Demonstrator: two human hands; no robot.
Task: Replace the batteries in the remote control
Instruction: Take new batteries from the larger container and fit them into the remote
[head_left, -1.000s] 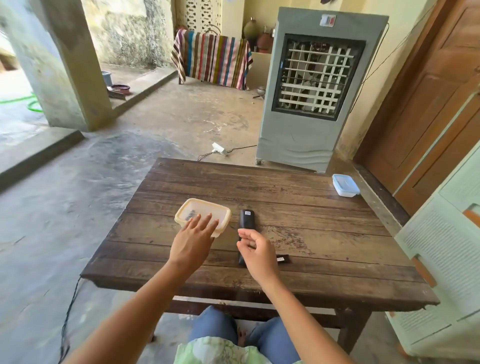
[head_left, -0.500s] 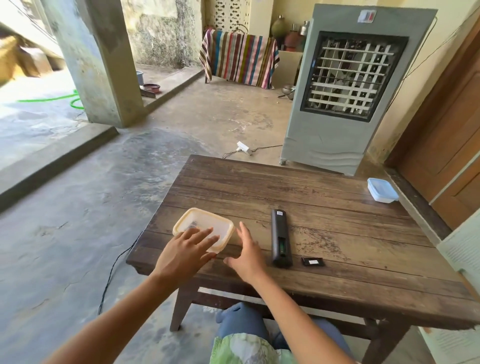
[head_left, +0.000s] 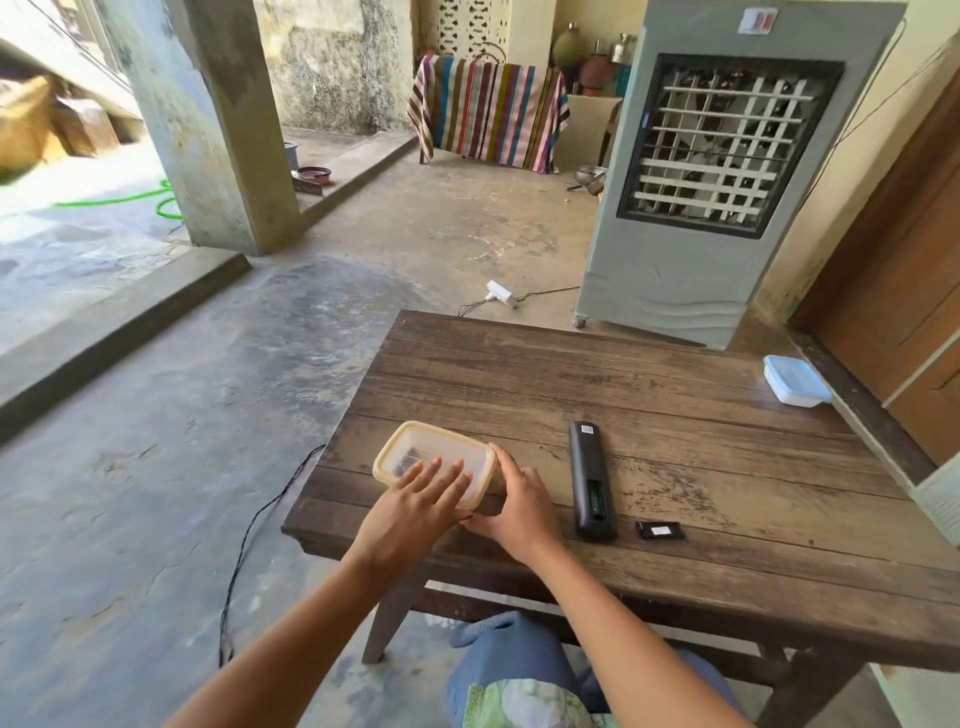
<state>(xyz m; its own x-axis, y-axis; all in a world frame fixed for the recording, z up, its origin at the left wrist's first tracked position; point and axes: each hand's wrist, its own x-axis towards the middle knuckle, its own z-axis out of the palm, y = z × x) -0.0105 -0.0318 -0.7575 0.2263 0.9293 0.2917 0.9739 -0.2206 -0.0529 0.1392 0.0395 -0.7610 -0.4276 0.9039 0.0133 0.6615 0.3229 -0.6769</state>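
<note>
The right hand (head_left: 519, 512) has crossed from the slim black plastic remote control (head_left: 589, 467), lying open-backed near the wooden table's (head_left: 675, 415) front edge, to the translucent lidded plastic box (head_left: 395, 441) at the front-left corner, fingers straight. The left hand (head_left: 415, 499) presses flat on the lid. Judged step: fetching batteries. Next, prise the lid up.

You have a black remote (head_left: 589, 467) on the dark brown desk (head_left: 701, 441), a cream-rimmed box (head_left: 431, 428), a pale blue box (head_left: 795, 382), and a striped cloth (head_left: 488, 111).
</note>
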